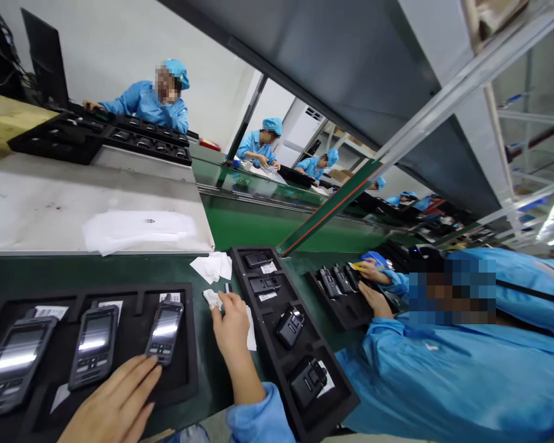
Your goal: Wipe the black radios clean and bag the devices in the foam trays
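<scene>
My left hand (120, 397) lies with its fingers stretched out, the fingertips at the lower end of a black handheld radio (165, 329) with a screen and keypad. That radio is the rightmost in a black foam tray (138, 301); another handheld radio (93, 344) and a larger-looking one (16, 363) lie to its left. My right hand (233, 329) is on the green bench between two trays, fingers bent and closed on a crumpled white tissue (211, 299). A small dark object with a light end (228, 288) shows just beyond its fingertips.
Right of my right hand is a second foam tray (316, 326) with several radios lying back up. White paper pieces (212, 267) and a paper stack (138, 231) lie ahead. A co-worker's hands (373, 292) work over another tray on the right. A green-edged post (330, 206) slants overhead.
</scene>
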Demonstrator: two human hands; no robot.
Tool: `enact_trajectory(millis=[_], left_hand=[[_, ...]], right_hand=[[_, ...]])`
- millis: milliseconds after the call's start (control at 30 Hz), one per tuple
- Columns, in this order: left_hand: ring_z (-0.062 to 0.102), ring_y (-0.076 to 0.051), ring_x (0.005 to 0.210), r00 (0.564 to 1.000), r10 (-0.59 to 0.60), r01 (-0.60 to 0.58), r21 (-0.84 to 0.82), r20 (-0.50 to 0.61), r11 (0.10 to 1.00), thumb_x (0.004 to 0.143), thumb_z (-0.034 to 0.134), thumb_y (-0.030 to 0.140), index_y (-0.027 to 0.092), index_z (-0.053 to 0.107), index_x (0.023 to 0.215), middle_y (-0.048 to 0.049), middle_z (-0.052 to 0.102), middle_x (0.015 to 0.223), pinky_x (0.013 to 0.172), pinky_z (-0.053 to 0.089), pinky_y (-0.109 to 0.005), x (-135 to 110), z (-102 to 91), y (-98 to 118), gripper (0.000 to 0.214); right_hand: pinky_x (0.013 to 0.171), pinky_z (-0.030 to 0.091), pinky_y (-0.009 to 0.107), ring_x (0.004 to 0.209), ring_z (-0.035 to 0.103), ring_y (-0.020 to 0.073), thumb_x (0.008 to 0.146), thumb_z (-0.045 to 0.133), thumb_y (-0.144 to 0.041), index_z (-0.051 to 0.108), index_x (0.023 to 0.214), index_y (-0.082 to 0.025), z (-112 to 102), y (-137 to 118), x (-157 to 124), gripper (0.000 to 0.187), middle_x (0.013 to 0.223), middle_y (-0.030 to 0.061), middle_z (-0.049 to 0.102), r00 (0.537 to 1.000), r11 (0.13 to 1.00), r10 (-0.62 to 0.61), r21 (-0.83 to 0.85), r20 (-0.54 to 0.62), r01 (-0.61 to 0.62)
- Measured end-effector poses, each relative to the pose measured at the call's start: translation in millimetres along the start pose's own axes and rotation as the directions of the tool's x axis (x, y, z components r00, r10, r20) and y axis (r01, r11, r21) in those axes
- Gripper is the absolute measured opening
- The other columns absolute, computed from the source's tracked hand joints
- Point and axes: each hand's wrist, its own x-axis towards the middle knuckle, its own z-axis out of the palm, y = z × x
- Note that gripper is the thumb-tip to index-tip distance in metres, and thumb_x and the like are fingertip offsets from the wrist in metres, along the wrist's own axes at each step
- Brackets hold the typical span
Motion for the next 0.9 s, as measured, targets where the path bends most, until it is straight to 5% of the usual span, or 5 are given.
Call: enact_trajectory(millis=[100, 300, 567, 700, 900], left_hand=[[0.052, -0.033, 0.139, 0.965, 0.198, -0.248, 0.357, 0.171, 0.900, 0.095, 0.060, 0.035, 0.037, 0.051, 0.147, 0.0007, 0.053, 0.151, 0.121, 0.039, -0.043, 18, 5.6, 10, 0.053], [0.052, -0.032, 0.139, 0.918, 0.332, -0.397, 0.519, 0.218, 0.757, 0.092, 0.063, 0.032, 0.032, 0.029, 0.159, -0.0019, 0.045, 0.157, 0.118, 0.040, -0.039, 14, 10.5, 0, 0.075], [0.055, -0.026, 0.132, 0.850, 0.498, -0.457, 0.714, 0.174, 0.531, 0.095, 0.058, 0.050, 0.020, 0.064, 0.138, -0.0054, 0.062, 0.145, 0.127, 0.005, -0.041, 22, 11.9, 9, 0.053], [0.055, -0.024, 0.127, 0.831, 0.527, -0.463, 0.744, 0.176, 0.482, 0.098, 0.052, 0.054, 0.020, 0.072, 0.126, -0.0054, 0.071, 0.130, 0.127, 0.002, -0.044, 21, 12.8, 9, 0.048], [0.051, -0.025, 0.131, 0.829, 0.530, -0.466, 0.746, 0.180, 0.476, 0.098, 0.052, 0.050, 0.020, 0.069, 0.130, -0.0066, 0.066, 0.138, 0.126, 0.007, -0.044, 21, 12.6, 5, 0.047]], right_hand=[[0.081, 0.052, 0.039, 0.088, 0.062, 0.0260, 0.083, 0.063, -0.012, 0.079, 0.103, -0.025, 14, 3, 18, 0.028, 0.095, 0.0093, 0.068, 0.997, 0.998, -0.060, -0.026, 0.049, 0.062], [0.079, 0.052, 0.031, 0.088, 0.064, 0.0201, 0.097, 0.039, -0.009, 0.078, 0.102, -0.015, 4, -17, 24, 0.039, 0.095, 0.0081, 0.067, 0.970, 0.982, -0.189, 0.056, 0.151, 0.182], [0.082, 0.044, 0.036, 0.084, 0.057, 0.0202, 0.092, 0.054, -0.010, 0.078, 0.106, -0.023, 21, -79, 9, 0.031, 0.092, 0.0050, 0.068, 0.811, 0.887, -0.459, 0.144, 0.362, 0.438], [0.076, 0.043, 0.033, 0.083, 0.056, 0.0193, 0.089, 0.064, -0.014, 0.075, 0.109, -0.025, 15, -78, -7, 0.026, 0.095, 0.0037, 0.069, 0.649, 0.794, -0.595, 0.222, 0.474, 0.566], [0.078, 0.044, 0.034, 0.086, 0.057, 0.0213, 0.088, 0.066, -0.012, 0.075, 0.106, -0.021, 27, -78, 5, 0.022, 0.096, 0.0062, 0.069, 0.690, 0.790, -0.572, 0.071, 0.444, 0.609]])
